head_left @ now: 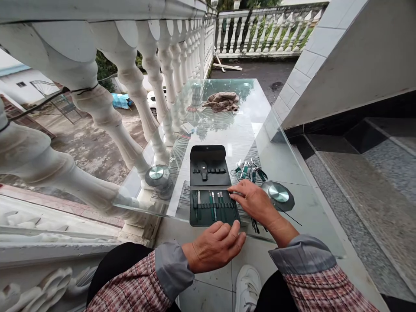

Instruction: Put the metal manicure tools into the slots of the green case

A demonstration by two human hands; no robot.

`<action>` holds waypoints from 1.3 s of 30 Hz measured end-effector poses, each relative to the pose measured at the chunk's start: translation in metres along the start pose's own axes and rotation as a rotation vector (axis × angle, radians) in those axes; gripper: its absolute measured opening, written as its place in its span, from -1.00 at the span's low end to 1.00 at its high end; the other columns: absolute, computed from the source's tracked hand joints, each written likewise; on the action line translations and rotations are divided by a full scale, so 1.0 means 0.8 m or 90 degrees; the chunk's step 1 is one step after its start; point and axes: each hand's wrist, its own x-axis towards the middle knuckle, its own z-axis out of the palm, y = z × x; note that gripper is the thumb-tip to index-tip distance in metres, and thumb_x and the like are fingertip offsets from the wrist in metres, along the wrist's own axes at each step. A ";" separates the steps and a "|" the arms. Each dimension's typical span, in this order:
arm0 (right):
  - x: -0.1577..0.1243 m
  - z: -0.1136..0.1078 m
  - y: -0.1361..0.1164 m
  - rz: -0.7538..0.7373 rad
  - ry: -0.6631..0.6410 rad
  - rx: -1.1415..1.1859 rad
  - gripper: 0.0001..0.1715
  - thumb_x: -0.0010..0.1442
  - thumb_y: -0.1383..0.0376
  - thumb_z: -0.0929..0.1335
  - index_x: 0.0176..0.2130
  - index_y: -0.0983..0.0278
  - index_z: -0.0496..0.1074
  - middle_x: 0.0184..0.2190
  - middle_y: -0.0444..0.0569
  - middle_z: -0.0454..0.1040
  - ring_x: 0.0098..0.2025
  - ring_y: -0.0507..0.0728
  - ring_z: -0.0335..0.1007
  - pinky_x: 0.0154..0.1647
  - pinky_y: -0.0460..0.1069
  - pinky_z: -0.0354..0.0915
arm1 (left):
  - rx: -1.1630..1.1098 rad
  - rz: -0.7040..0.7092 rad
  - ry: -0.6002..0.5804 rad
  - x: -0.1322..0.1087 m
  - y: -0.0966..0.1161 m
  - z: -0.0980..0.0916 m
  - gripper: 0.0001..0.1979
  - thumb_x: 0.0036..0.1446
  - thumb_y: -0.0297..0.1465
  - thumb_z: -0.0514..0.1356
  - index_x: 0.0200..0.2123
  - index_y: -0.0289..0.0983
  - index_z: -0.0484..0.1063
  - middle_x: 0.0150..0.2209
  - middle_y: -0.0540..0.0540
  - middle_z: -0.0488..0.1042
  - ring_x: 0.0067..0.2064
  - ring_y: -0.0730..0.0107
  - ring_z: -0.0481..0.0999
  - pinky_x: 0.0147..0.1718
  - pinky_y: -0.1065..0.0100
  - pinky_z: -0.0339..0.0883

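Note:
A dark green manicure case [208, 167] lies unfolded on the glass table, with several slim metal and green tools [212, 203] upright in the loops of its near half. In the far half, a dark tool holder [204, 170] with a round head shows. My right hand [253, 201] pinches at the right edge of the case, on what looks like a thin manicure tool, mostly hidden by the fingers. My left hand [216, 245] is curled at the near right corner; whatever its fingertips hold is hidden. Nail clippers and nippers [248, 170] lie in a pile beyond my right hand.
The glass table [292, 169] rests on round metal-capped supports [280, 193]. A crumpled brown cloth [222, 102] lies at its far end, a small card [187, 128] at the left. Thin dark tools [255, 225] lie under my right wrist. White balusters [125, 86] line the left; steps rise right.

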 end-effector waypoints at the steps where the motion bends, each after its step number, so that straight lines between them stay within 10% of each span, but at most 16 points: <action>1: 0.000 0.001 0.001 -0.009 0.000 0.000 -0.78 0.14 0.28 0.29 -0.22 0.16 0.51 -0.34 -0.05 0.40 -0.28 0.08 0.35 -0.26 -0.03 0.24 | 0.002 0.003 -0.009 0.000 0.000 -0.001 -0.66 0.25 -0.47 -0.01 0.08 -0.39 0.26 0.09 -0.33 0.30 -0.14 0.30 0.40 -0.11 0.22 0.25; 8: -0.004 -0.017 0.000 -0.013 0.057 0.094 -0.78 0.12 0.26 0.29 -0.24 0.19 0.51 -0.32 -0.03 0.44 -0.29 0.09 0.35 -0.23 0.00 0.27 | 0.018 0.018 -0.025 0.001 -0.002 -0.004 -0.65 0.25 -0.47 0.00 0.10 -0.40 0.24 0.11 -0.37 0.28 -0.13 0.27 0.39 -0.10 0.21 0.24; 13: -0.026 -0.077 0.047 0.214 0.274 0.122 -0.75 0.04 0.16 0.33 -0.32 0.25 0.50 -0.34 -0.03 0.51 -0.33 0.11 0.38 -0.27 0.00 0.28 | 0.025 0.017 -0.047 -0.001 -0.002 -0.004 -0.60 0.24 -0.49 0.00 0.15 -0.42 0.18 0.15 -0.38 0.23 -0.06 0.24 0.37 -0.05 0.20 0.21; 21: -0.078 -0.096 0.096 0.302 0.056 -0.048 -0.85 -0.03 0.19 0.33 -0.52 0.17 0.46 -0.50 -0.13 0.48 -0.44 0.10 0.36 -0.44 -0.04 0.18 | 0.043 0.022 -0.031 0.002 -0.002 -0.002 -0.59 0.23 -0.49 0.01 0.15 -0.40 0.19 0.14 -0.33 0.26 -0.05 0.22 0.36 -0.07 0.19 0.23; 39: -0.076 -0.066 0.068 0.212 0.020 -0.182 -0.83 0.12 0.34 0.23 -0.49 0.21 0.31 -0.44 -0.09 0.36 -0.43 0.06 0.24 -0.48 -0.06 0.03 | 0.038 0.019 -0.017 0.008 -0.003 0.000 -0.62 0.23 -0.51 -0.02 0.12 -0.38 0.23 0.10 -0.31 0.31 -0.10 0.24 0.39 -0.11 0.21 0.27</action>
